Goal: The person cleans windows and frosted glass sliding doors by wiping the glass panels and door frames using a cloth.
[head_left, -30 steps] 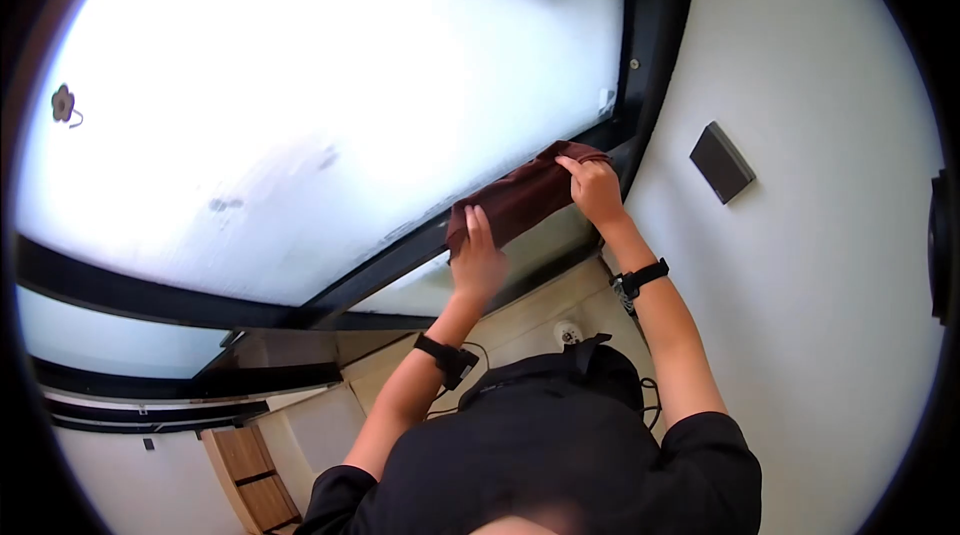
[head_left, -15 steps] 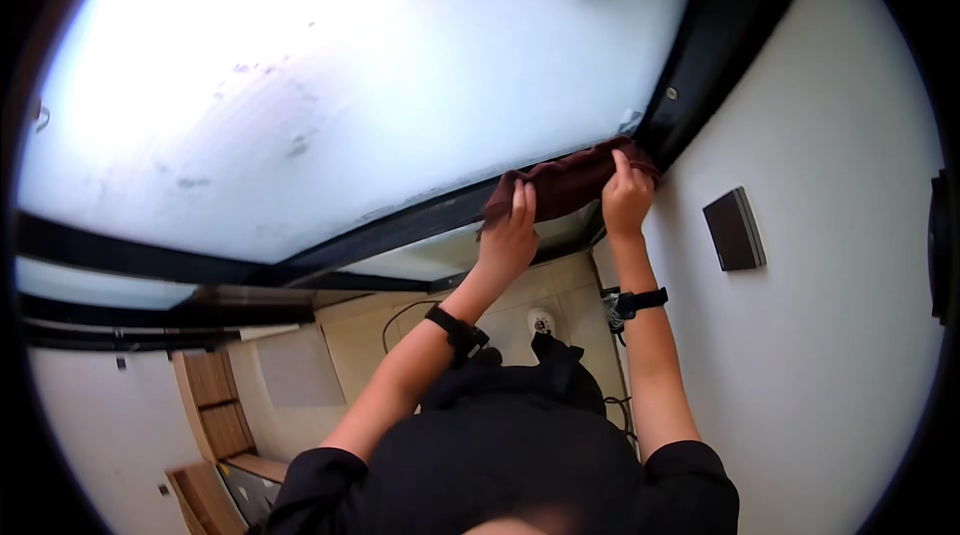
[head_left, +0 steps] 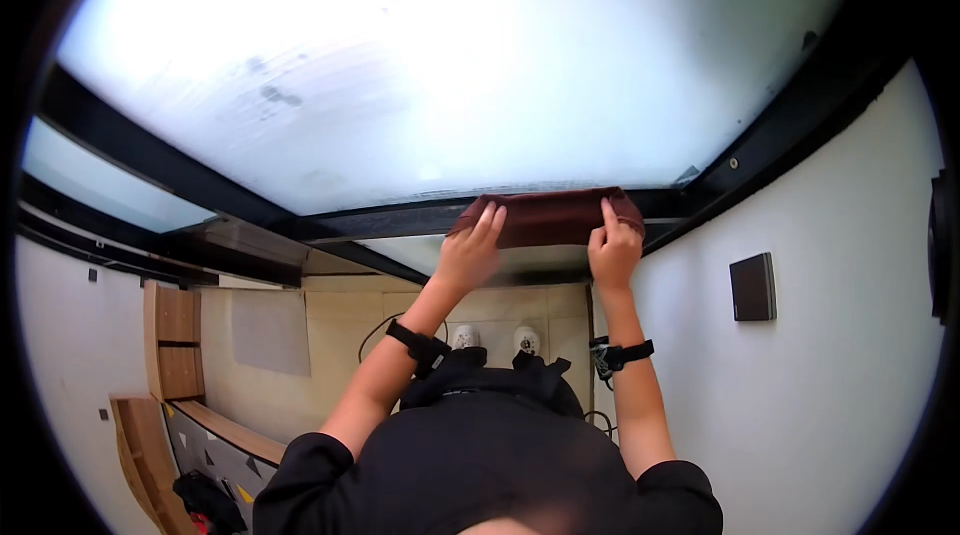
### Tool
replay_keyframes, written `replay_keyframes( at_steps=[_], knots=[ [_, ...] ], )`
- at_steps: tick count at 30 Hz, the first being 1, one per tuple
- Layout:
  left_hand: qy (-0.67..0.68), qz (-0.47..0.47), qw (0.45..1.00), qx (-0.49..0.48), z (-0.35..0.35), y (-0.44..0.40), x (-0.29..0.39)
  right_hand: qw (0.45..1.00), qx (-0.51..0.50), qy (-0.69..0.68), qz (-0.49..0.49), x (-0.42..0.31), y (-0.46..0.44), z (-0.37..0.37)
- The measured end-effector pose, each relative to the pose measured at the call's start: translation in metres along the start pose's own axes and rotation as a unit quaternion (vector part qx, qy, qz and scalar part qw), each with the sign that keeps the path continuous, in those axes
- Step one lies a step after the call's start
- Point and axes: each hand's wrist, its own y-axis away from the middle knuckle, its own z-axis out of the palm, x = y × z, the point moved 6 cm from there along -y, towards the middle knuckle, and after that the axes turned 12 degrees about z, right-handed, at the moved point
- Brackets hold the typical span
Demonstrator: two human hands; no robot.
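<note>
A dark red-brown cloth [head_left: 550, 219] lies stretched along the black crossbar [head_left: 390, 222] below a large frosted glass pane [head_left: 450, 65]. My left hand [head_left: 470, 247] grips the cloth's left end, with fingertips on its front. At the cloth's right end, my right hand [head_left: 615, 245] holds it, index finger pointing up against it. Black straps with small devices are on both wrists. Grey smudges show on the left part of the glass.
To the right is a white wall with a dark switch plate [head_left: 752, 287]. Wooden shelving [head_left: 178, 340] and a patterned surface with a dark item [head_left: 208, 500] are at lower left. Both my shoes [head_left: 527, 339] stand on the tiled floor, near a cable.
The view has turned, so the crossbar now looks nearly level. Both hands still hold the cloth, which has straightened out between them. More floor and a second shoe have come into view.
</note>
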Motion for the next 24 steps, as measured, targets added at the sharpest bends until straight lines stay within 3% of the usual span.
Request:
replay_keyframes(
  at_steps=[2, 3, 10, 11, 12, 14, 15, 20, 21, 23, 24],
  knots=[
    [-0.027, -0.022, 0.999, 0.014, -0.03, 0.02, -0.01, 0.994, 0.034, -0.004, -0.104, -0.042, 0.023, 0.004],
    [-0.035, -0.027, 0.999, 0.007, -0.034, 0.029, -0.015, 0.997, -0.063, 0.005, -0.044, -0.042, 0.026, 0.012],
    [-0.043, -0.112, 0.993, -0.024, -0.08, 0.106, -0.065, 0.98, -0.041, -0.054, -0.185, -0.129, 0.063, 0.027],
    [-0.017, -0.084, 0.995, -0.041, -0.083, 0.109, -0.068, 0.968, -0.036, -0.133, -0.212, -0.123, 0.067, 0.02],
    [0.008, -0.055, 0.997, -0.059, -0.09, 0.113, -0.069, 0.966, -0.031, -0.134, -0.22, -0.124, 0.072, 0.013],
    [-0.044, 0.001, 0.997, -0.065, -0.135, 0.113, -0.076, 0.946, -0.099, -0.278, -0.133, -0.133, 0.059, 0.003],
    [-0.045, -0.01, 0.997, -0.054, -0.155, 0.114, -0.088, 0.943, -0.122, -0.278, -0.137, -0.152, 0.055, -0.003],
    [-0.131, -0.025, 0.991, 0.023, -0.286, 0.05, -0.125, 0.931, -0.03, -0.306, -0.195, -0.251, -0.011, -0.077],
    [-0.187, 0.039, 0.977, 0.091, -0.298, 0.038, -0.12, 0.933, -0.003, -0.286, -0.221, -0.257, -0.026, -0.088],
    [-0.193, -0.026, 0.975, 0.111, -0.346, -0.013, -0.11, 0.935, 0.074, -0.225, -0.264, -0.271, -0.054, -0.114],
    [-0.246, 0.058, 0.947, 0.198, -0.348, -0.014, -0.104, 0.933, 0.125, -0.185, -0.281, -0.284, -0.067, -0.134]
  ],
)
